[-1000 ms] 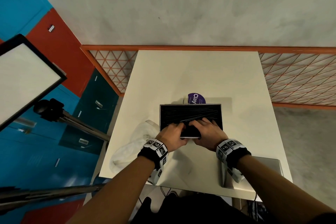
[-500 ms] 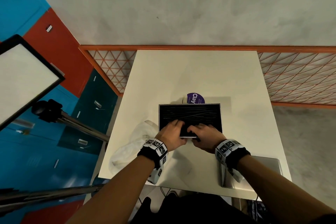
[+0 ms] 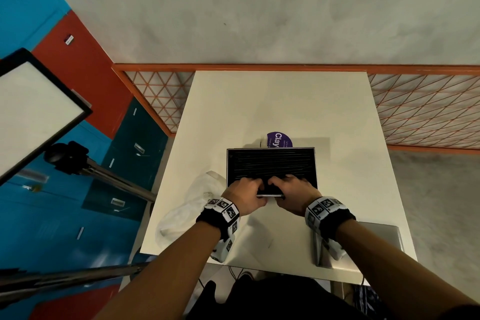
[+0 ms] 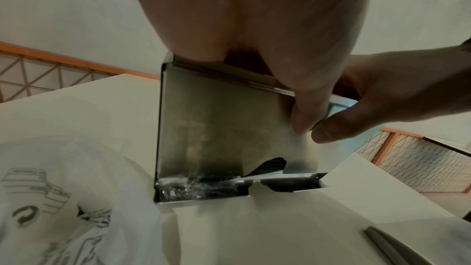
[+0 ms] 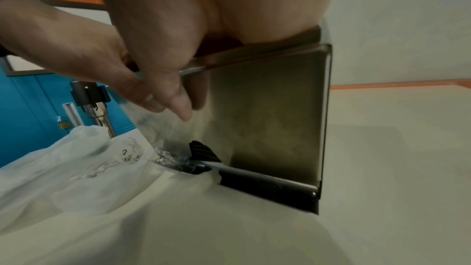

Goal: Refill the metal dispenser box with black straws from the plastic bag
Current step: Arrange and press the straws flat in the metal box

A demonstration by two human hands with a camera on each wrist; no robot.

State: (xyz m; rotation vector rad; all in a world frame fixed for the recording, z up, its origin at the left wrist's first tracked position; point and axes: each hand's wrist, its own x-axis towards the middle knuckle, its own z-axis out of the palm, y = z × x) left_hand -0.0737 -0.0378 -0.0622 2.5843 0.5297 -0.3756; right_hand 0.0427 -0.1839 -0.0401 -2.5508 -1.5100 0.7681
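The metal dispenser box (image 3: 315,166) stands open-topped in the middle of the white table (image 3: 272,101), filled with black straws (image 3: 271,163) lying crosswise. My left hand (image 3: 246,195) and right hand (image 3: 291,192) sit side by side at its near rim. Their fingers hook over the rim into the box, with the tips hidden. Both thumbs lie on the steel front wall (image 4: 216,128), also seen from the right wrist (image 5: 267,118). Straw ends (image 4: 270,165) show in the bottom slot. The clear plastic bag (image 3: 187,210) lies crumpled left of the box.
A flat metal lid (image 3: 363,244) lies at the table's near right corner. A purple sticker (image 3: 279,139) peeks out behind the box. A light panel on a tripod (image 3: 33,106) stands left, and an orange mesh fence (image 3: 420,112) runs behind the table.
Both hands drew back from the middle of the straws to the box's near rim. The skewed straws on top now lie level and parallel.
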